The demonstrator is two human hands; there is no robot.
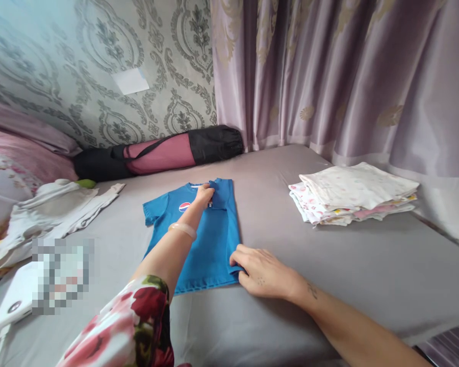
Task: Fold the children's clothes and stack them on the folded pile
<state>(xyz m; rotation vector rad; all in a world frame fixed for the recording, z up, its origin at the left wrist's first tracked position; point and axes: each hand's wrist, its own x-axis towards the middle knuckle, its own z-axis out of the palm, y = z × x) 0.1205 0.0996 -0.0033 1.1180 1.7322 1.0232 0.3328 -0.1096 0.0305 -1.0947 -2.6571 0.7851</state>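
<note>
Head view: bag point(160, 154) behind blue shirt point(210, 247)

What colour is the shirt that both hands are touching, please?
The shirt is blue, shown best in the head view.

Between the left hand point(205, 194) and the right hand point(262, 270), the shirt point(211, 244) is showing solid blue; just beside the left grip, its round emblem point(184, 207) is displaying red, white and blue. Nearer than that grip, the bangle point(182, 230) is looking milky white, and the wearer's sleeve point(118, 321) is carrying red, pink and green florals on white. Right of both grips, the cloth stack point(359, 186) is showing white with pink and yellow touches. Beyond them, the long bag point(160, 153) is pairing dusky pink with black, and the curtain point(309, 66) is mixing mauve with gold motifs.
</note>
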